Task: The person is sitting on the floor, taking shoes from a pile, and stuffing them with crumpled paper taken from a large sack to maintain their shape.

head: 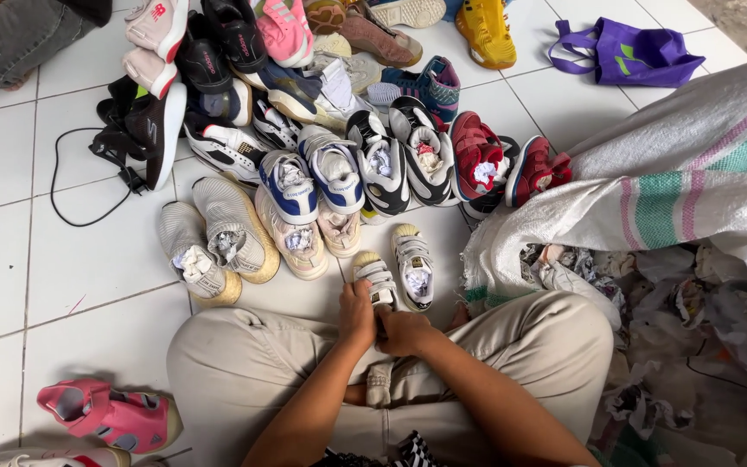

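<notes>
nearest the camera, crossed legs in beige trousers (244, 363) are seen, folded on the white tiled floor (10, 285) so that the lap serves as a working spot. to the right a large woven sack (693, 182) is slumped open, its mouth spilling crumpled paper (676, 303) — apparently stuffing kept within easy reach. ahead, a heap of shoes (304, 112) is laid out, the nearer ones set side by side in pairs, toes toward the sitter, several packed with paper. a purple bag (624, 54) is left at the far edge, and a pink sandal (110, 415) lies beside the left knee. between the knees a small white sneaker (377, 281) is gripped at its heel end, its twin (414, 268) resting just beside it. the left hand (357, 313) is closed narrowly on the sneaker, and the right hand (404, 331) is curled against it too — both pressed together, seemingly to steady it.
</notes>
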